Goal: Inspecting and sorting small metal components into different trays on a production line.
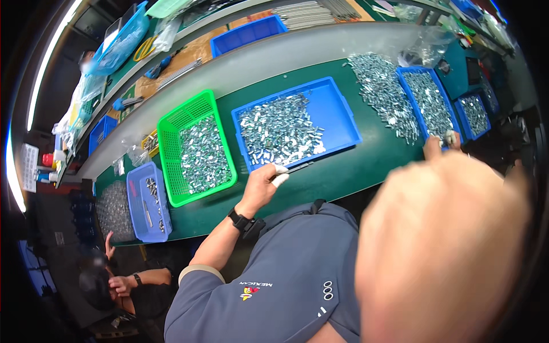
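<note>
My left hand (264, 184) is over the table's near edge, with white covers on its thumb and a fingertip. Pinched in it is a slim grey metal tool (300, 167), pointing right along the front of a wide blue tray (338, 123). Many small shiny metal parts (280, 126) cover the tray's left and middle. At the right, a large blurred bare arm or hand (443, 246), apparently my right, fills the view close up. Past its top edge, white-tipped fingers (433, 147) touch the near end of a narrow blue bin (409, 94) of metal parts; whose they are I cannot tell.
A green basket (166, 131) of metal parts stands left of the tray, with a smaller blue bin (137, 200) beyond it. Loose parts (382, 91) are heaped on the right. Behind runs a shelf with an empty-looking blue box (246, 37). A co-worker (143, 283) sits lower left.
</note>
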`<action>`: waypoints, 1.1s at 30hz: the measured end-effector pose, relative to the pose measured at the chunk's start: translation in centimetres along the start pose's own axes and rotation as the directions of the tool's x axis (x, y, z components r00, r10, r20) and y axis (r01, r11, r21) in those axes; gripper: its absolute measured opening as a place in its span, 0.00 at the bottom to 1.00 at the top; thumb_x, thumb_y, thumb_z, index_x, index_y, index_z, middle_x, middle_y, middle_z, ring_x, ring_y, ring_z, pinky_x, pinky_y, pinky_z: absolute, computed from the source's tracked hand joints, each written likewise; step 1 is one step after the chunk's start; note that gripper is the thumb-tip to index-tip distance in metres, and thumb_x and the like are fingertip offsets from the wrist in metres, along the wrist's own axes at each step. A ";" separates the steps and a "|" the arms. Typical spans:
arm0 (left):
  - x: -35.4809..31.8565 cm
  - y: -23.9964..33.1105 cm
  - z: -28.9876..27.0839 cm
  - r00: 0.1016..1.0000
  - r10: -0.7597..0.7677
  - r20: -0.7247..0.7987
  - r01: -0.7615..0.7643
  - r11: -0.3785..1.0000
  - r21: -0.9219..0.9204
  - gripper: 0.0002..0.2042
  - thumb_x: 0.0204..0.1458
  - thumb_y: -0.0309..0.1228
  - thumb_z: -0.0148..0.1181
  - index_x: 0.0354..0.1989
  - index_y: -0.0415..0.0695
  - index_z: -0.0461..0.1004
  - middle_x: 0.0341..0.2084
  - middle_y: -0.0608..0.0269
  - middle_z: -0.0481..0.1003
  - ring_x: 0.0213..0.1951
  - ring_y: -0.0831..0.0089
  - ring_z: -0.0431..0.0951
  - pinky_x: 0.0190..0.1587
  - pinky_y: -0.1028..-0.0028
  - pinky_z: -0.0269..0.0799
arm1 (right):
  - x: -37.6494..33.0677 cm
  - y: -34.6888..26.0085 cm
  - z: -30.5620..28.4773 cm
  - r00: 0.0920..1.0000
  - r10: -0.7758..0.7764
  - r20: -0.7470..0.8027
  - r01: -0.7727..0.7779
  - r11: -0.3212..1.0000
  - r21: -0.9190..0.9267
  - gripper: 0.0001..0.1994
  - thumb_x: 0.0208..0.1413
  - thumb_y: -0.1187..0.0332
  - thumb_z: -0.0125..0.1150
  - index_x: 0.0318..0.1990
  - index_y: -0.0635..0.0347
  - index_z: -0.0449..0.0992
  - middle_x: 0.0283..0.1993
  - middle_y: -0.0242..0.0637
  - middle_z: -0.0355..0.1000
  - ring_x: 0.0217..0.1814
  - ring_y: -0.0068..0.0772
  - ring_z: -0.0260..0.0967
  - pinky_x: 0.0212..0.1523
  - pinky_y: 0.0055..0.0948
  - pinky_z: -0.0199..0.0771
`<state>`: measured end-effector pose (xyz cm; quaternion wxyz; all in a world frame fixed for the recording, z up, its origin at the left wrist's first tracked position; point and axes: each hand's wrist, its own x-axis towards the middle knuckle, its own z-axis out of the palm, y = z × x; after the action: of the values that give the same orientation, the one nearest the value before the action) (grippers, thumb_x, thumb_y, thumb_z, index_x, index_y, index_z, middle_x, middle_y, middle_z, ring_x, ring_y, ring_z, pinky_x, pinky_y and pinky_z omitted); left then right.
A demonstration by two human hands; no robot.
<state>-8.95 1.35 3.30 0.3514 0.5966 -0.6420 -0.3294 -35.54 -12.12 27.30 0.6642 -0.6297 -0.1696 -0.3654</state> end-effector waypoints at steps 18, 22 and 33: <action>-0.5 0.4 0.7 0.985 -0.107 -0.135 0.089 0.986 -0.138 0.07 0.55 0.26 0.71 0.39 0.38 0.81 0.28 0.62 0.78 0.28 0.77 0.75 0.33 0.74 0.72 | -42.8 -7.8 -30.6 0.750 0.226 -0.622 -0.599 0.631 -0.493 0.09 0.63 0.62 0.55 0.42 0.53 0.79 0.44 0.37 0.80 0.44 0.28 0.76 0.49 0.36 0.79; 0.1 0.8 0.7 0.988 -0.106 -0.112 0.091 0.988 -0.128 0.07 0.54 0.25 0.72 0.38 0.36 0.80 0.29 0.61 0.80 0.31 0.77 0.77 0.35 0.73 0.74 | -43.1 -8.2 -30.6 0.739 0.366 -0.565 -0.593 0.752 -0.287 0.15 0.62 0.53 0.60 0.40 0.55 0.79 0.35 0.43 0.77 0.35 0.41 0.77 0.37 0.47 0.79; -0.4 0.7 -0.2 0.980 -0.125 -0.158 0.103 0.985 -0.138 0.07 0.54 0.26 0.72 0.37 0.37 0.80 0.28 0.61 0.79 0.31 0.77 0.76 0.35 0.73 0.73 | -10.2 -3.0 -9.8 0.997 0.057 -0.055 -0.059 0.998 -0.034 0.06 0.61 0.73 0.63 0.38 0.69 0.79 0.40 0.48 0.78 0.39 0.42 0.79 0.42 0.36 0.82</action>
<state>-9.15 1.83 3.96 0.4220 0.6339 -0.5526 -0.3389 -46.87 -18.60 20.95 0.6676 -0.6359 -0.1270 -0.3658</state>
